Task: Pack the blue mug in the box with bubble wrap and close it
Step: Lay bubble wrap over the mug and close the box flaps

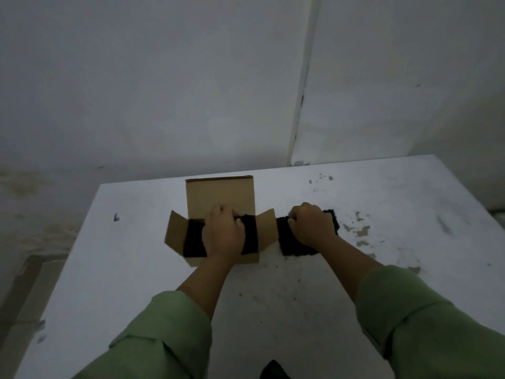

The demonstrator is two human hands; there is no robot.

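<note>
The left hand [222, 231] lies spread, palm down, inside the open box [221, 198], pressing on dark bubble wrap [194, 237] that lines it. At three o'clock from the box, the right hand [311, 224] is curled into a fist, gripping a second dark sheet [296, 247] on the worktop [273, 291]. The blue mug is not visible; it may sit under the left palm. Padding looks underway. Next, the loose sheet likely goes over the top before the flaps fold shut.

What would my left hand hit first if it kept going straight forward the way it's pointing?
Probably the upright back flap of the box. The left hand points away from you, over the dark wrap; depth is hard to judge.
</note>
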